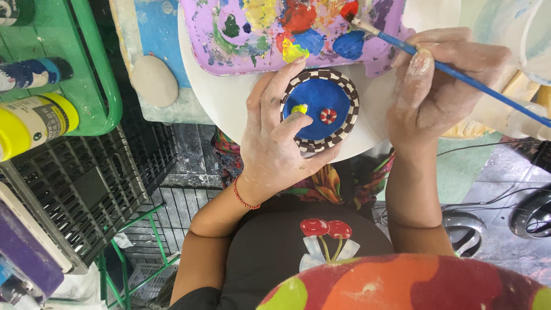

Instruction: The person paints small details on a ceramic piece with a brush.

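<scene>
Dish (pixel 313 106), small and round, sits at the near rim of the white counter (pixel 224 103), at six o'clock from the purple palette (pixel 229 54); its blue well, checkered rim, a yellow blob and a red-and-white dot look done, other motifs likely remain; it faces straight up, with no long axis; left hand (pixel 274 140) fingers wrap its edge; right hand (pixel 439 80) fingers pinch a blue paintbrush (pixel 459 74), tip at ten o'clock in red paint.
</scene>
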